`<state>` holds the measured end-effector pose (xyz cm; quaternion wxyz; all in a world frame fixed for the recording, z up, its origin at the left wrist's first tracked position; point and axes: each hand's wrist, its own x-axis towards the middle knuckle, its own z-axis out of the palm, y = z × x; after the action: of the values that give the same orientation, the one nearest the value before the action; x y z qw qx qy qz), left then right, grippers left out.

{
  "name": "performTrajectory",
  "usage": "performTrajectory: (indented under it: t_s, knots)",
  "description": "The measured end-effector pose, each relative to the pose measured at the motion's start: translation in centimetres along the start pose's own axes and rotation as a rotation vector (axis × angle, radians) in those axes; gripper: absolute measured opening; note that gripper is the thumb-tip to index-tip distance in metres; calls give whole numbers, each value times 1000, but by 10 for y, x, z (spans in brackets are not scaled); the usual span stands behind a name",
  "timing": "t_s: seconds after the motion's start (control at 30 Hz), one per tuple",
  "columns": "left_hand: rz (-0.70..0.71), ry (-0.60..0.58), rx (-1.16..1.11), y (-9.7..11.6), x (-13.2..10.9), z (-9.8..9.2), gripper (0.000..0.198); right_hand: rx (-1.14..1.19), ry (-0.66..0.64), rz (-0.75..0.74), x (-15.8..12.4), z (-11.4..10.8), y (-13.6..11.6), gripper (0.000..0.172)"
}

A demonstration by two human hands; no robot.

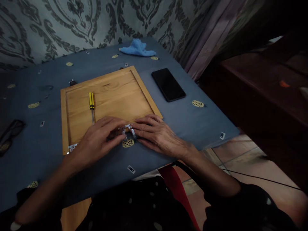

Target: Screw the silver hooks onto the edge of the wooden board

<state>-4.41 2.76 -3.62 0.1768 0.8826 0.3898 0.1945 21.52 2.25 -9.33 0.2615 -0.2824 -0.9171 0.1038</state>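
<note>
At the panel's (115,99) near edge, the left hand (102,134) curls half closed about the hinge (128,127) and the right hand (155,133) rests fingers against it, seemingly to steady it, though I cannot tell whether either pinches it. The panel lies flat on the table (204,128), probably for support, the screwdriver (91,101) on it within reach, the phone (168,85) off to the side.

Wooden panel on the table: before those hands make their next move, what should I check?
1. Left hand and right hand at the metal fitting: ok, one from each side.
2. Wooden panel resting on the table: ok.
3. Screwdriver nearby: ok, lying on the panel beyond the left hand.
4. Phone off the panel: ok, beside it.
5. Fitting firmly fastened: cannot tell, fingers partly hide it.
</note>
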Motion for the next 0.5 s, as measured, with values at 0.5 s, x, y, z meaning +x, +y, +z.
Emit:
performTrajectory:
  t_s: [0.5]
  knots:
    - [-35,-131,606,-70,8,-47,45,21,-30,1,1,0,1,37]
